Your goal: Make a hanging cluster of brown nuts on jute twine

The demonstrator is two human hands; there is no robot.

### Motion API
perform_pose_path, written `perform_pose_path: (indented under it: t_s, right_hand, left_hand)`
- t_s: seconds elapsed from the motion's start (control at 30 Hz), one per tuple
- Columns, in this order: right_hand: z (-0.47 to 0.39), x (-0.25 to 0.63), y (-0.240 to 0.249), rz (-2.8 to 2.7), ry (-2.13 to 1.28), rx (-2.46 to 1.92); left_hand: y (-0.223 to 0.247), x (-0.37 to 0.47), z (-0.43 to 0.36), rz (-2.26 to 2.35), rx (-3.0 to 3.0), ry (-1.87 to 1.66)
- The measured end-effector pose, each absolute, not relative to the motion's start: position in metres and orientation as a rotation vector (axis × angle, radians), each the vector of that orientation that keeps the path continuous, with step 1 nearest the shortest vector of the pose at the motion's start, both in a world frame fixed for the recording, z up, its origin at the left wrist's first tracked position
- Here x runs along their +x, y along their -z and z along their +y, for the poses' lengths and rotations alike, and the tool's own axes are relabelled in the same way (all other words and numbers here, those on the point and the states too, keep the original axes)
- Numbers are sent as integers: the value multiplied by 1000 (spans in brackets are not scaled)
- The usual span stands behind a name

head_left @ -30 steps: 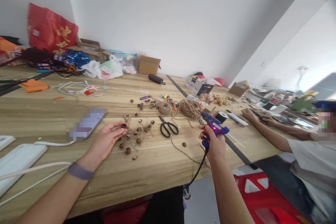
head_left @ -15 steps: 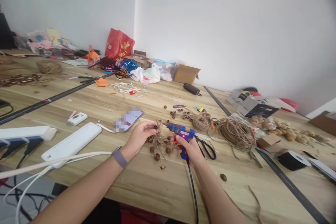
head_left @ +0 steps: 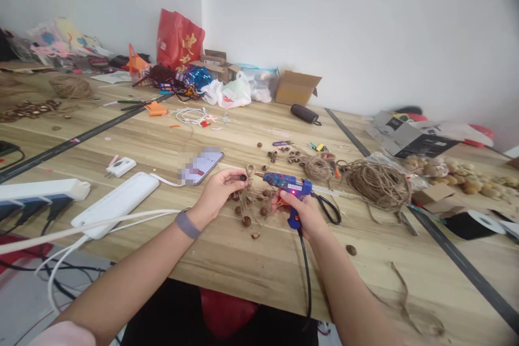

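Note:
My right hand [head_left: 302, 211] is wrapped round a blue hot glue gun [head_left: 286, 184], its red light lit and a black cord running down from the handle. The nozzle points left, close to a twine bundle [head_left: 250, 189] with a loop at its top and round brown nut-like pieces [head_left: 246, 221] hanging about it. My left hand [head_left: 221, 194] pinches a small dark brown nut-like piece [head_left: 243, 177] between thumb and fingers, just left of the nozzle. Whether the nozzle touches the twine or the piece, I cannot tell.
A phone [head_left: 203, 166] and a white power strip [head_left: 117, 205] with cables lie to the left. Black-handled scissors [head_left: 327, 208], a twine coil [head_left: 379, 184] and a roll of black ribbon [head_left: 472, 224] are at right. Bags and a cardboard box [head_left: 298, 88] stand along the wall.
The camera view has shifted, showing more of the table's near edge. Both hands keep their holds, and the glue gun stays close to the twine bundle.

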State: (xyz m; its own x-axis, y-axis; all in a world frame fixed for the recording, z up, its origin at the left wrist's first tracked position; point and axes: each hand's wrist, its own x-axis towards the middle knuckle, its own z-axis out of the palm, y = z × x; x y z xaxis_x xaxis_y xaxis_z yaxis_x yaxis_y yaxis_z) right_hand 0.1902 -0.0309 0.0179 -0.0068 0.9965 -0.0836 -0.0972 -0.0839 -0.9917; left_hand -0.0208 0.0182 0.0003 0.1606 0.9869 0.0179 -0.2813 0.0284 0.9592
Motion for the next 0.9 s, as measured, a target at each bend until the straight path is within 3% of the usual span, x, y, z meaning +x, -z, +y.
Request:
perform_pose_path:
  t_s: [0.9]
  right_hand:
    - [-35,188,-14,-1152,-1377,-1199]
  left_hand:
    - [-2,-19,11,985,1283,-1140]
